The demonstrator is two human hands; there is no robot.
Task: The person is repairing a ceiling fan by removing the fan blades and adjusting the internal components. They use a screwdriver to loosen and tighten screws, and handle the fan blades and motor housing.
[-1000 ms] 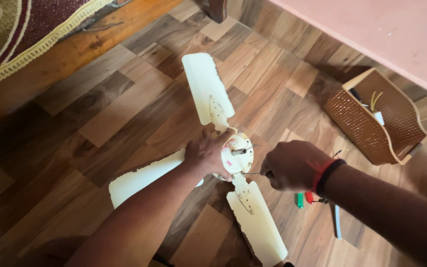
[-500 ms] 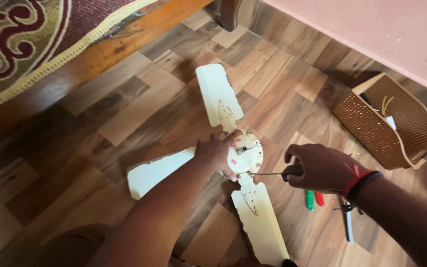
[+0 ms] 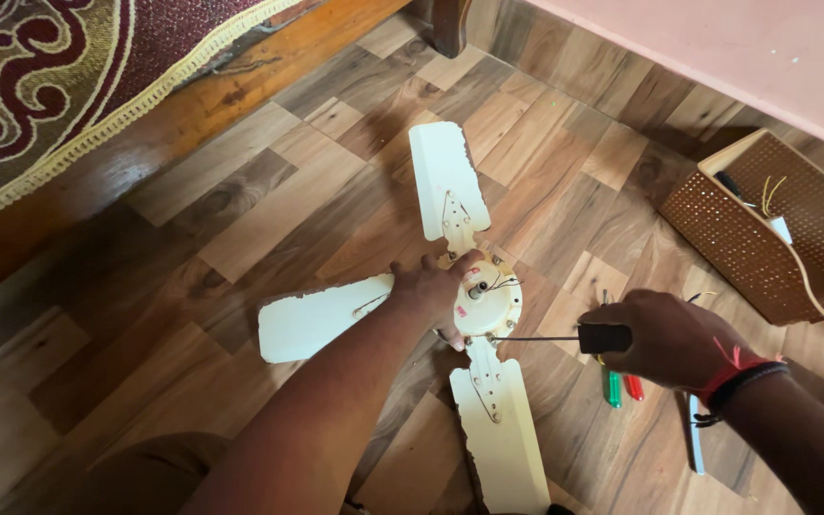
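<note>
A cream ceiling fan point(image 3: 486, 307) with three blades lies on the wood-pattern floor. My left hand point(image 3: 431, 286) rests on the left side of its round motor hub, holding it down. My right hand point(image 3: 671, 339) grips the black handle of a screwdriver point(image 3: 565, 338). Its thin shaft runs leftward and its tip touches the lower right rim of the hub. Red and black bands circle my right wrist.
A brown perforated basket point(image 3: 772, 224) with small items stands at the right. Green and red screwdriver handles point(image 3: 620, 386) lie on the floor below my right hand. A patterned red bedcover on a wooden frame point(image 3: 69, 95) fills the upper left. A pink wall point(image 3: 717, 48) runs along the top right.
The camera view shifted, so the fan now sits lower right in frame. My right hand moved right, away from the hub, with the screwdriver shaft now stretched to the hub's rim.
</note>
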